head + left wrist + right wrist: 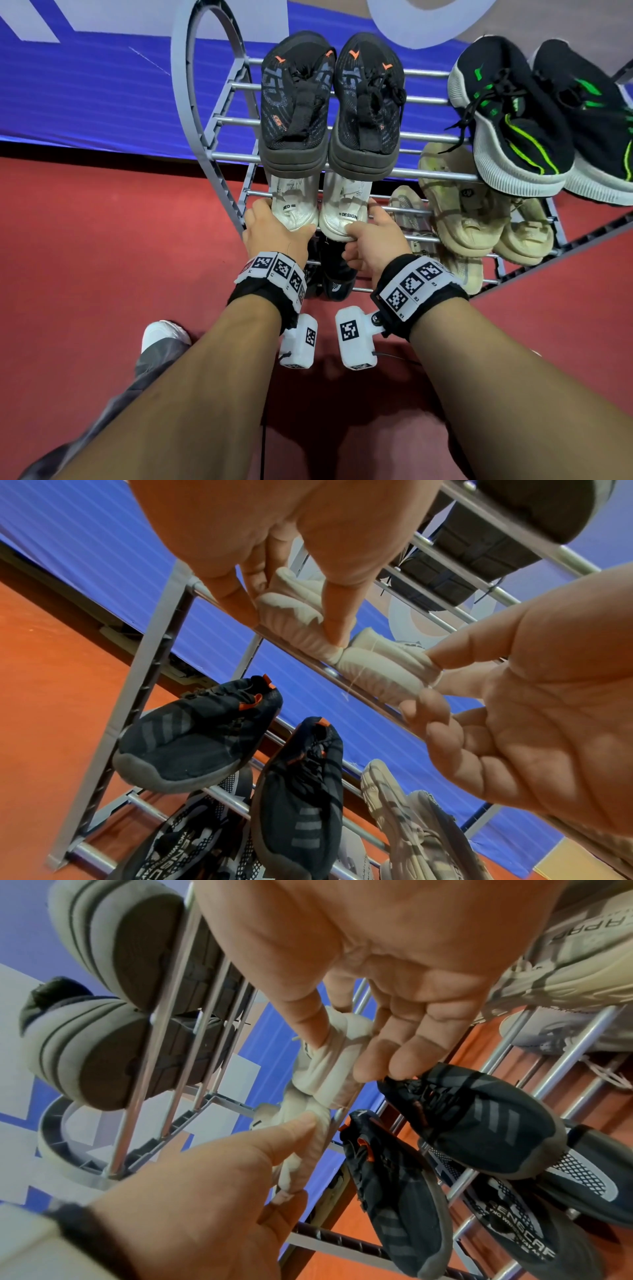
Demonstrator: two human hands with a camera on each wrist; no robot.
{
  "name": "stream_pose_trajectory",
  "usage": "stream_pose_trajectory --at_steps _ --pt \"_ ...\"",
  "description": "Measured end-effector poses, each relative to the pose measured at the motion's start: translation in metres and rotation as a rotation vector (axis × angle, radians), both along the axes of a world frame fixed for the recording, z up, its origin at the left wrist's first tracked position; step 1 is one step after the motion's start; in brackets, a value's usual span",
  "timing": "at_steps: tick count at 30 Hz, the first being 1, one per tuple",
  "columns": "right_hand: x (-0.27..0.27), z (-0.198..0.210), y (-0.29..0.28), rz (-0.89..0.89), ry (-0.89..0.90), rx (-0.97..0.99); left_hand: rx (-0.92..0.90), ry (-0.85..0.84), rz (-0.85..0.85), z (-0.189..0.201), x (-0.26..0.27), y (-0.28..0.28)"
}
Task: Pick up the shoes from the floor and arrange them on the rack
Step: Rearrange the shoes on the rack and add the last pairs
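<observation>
Two white shoes stand side by side on the second tier of the grey metal rack, heels toward me. My left hand grips the heel of the left white shoe, thumb on one side and fingers on the other. My right hand grips the heel of the right white shoe the same way. In the left wrist view, the left hand pinches its shoe's ribbed heel over a rail. In the right wrist view, the right hand holds the other heel.
Black shoes with orange marks fill the top tier above the white pair, with black-and-green shoes to their right. Beige shoes sit right of my hands, and dark shoes lie on the tier below. My own foot stands on the red floor.
</observation>
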State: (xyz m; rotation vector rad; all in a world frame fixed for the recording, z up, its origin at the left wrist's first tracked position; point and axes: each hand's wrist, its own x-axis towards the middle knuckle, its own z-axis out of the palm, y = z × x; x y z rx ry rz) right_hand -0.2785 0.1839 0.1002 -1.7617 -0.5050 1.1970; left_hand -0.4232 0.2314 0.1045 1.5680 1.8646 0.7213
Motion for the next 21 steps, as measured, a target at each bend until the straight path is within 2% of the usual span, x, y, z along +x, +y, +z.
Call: stream_pose_trajectory --at_steps 9,14,18,19,21 --pt "0.001 -0.003 0.006 -0.024 0.086 -0.005 -0.020 0.014 -0.016 0.002 -0.001 0.003" --pt "0.003 0.008 -0.001 0.075 0.068 -0.047 -0.077 0.045 -0.094 0.013 -0.007 0.003" --pt "0.008 0.029 -0.027 0.215 -0.087 -0.010 -0.007 0.196 -0.236 0.037 -0.017 -0.017" --pt "0.009 0.036 -0.039 0.266 -0.180 0.003 0.022 0.234 -0.285 0.043 -0.022 -0.026" --pt "0.014 0.048 -0.066 0.399 -0.472 -0.051 0.045 0.304 -0.391 0.056 -0.030 -0.045"
